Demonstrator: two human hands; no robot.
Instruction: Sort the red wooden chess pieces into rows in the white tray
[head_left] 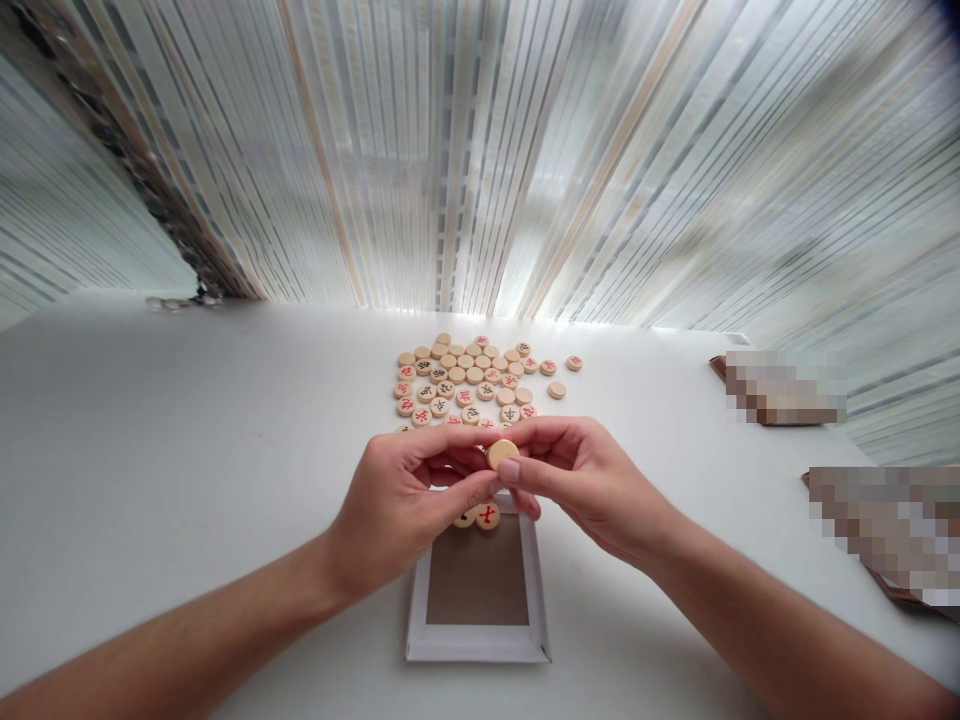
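Observation:
Both hands meet above the far end of a white-rimmed box with a brown bottom. A round wooden piece, its plain face showing, is pinched between the thumb and fingers of my right hand. My left hand touches the piece from the left, its thumb and forefinger closed at its edge. Below the fingers, a piece with a red character lies at the box's far end, beside a piece with a dark mark, partly hidden by my left thumb.
Beyond the hands, many round pieces lie spread on the white table, some plain side up, others showing red or black characters. Two blurred-out flat objects lie at the right. A striped curtain hangs behind.

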